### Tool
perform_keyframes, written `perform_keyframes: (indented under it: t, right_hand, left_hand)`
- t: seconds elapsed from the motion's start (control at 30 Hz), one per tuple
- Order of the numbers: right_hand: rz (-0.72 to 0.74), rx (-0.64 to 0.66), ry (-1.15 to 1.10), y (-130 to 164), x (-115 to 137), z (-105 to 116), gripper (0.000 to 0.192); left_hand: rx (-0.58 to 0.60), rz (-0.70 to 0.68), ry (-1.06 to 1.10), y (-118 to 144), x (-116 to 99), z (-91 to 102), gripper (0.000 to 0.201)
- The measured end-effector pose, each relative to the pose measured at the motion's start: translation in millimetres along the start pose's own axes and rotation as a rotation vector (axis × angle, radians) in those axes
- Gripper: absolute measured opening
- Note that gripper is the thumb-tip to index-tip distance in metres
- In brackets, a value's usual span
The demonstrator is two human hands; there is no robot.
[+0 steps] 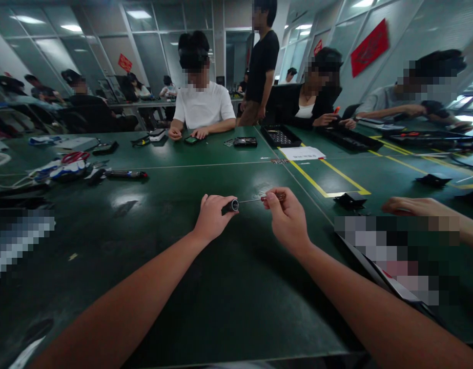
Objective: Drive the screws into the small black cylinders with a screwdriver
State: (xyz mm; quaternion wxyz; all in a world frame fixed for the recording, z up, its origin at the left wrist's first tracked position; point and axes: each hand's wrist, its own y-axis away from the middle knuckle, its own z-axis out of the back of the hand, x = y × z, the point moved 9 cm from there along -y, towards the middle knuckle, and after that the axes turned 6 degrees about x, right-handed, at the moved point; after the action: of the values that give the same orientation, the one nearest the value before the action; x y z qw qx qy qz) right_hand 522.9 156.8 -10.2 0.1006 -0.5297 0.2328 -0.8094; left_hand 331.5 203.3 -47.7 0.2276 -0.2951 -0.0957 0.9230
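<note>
My left hand (213,218) is closed around a small black cylindrical part (230,206), whose round, light-rimmed end faces to the right. In my right hand (288,218) I grip a screwdriver (272,197) by its reddish-brown handle. Its thin metal shaft runs left to the round end of the black part. Whether the tip touches the part or only lies near it, I cannot tell. Both hands are above the green table, in the middle of the view.
The green table (205,318) carries a dark pen-like tool (126,175) and cables with gloves (69,166) at left. Black trays (280,136) and yellow tape (309,179) lie at right. A co-worker's hand (416,206) is at the right edge; a person in white (203,105) sits opposite.
</note>
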Motion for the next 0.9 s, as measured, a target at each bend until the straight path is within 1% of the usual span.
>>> perform_keyframes:
  t: [0.17, 0.43, 0.67, 0.77, 0.9]
  right_hand:
    - [0.006, 0.050, 0.040, 0.5, 4.0, -6.8, 0.018]
    - [-0.020, 0.014, 0.110, -1.5, 4.3, -1.1, 0.017]
    - [-0.044, 0.006, 0.102, -1.5, 0.1, -0.5, 0.018]
    - [-0.052, -0.003, 0.104, -1.6, -1.6, 0.3, 0.018]
    - [-0.057, -0.005, 0.092, -2.0, -3.4, 0.2, 0.019]
  left_hand:
    - [0.007, -0.007, -0.006, 0.5, -0.3, -0.6, 0.033]
    - [0.037, 0.022, -0.010, -1.6, 2.3, -2.1, 0.037]
    - [0.075, 0.044, 0.002, -2.2, 5.6, -5.0, 0.043]
    - [0.068, 0.050, 0.030, -3.2, 8.9, -6.1, 0.043]
    - [0.013, 0.084, 0.133, -3.9, 16.5, -2.8, 0.038]
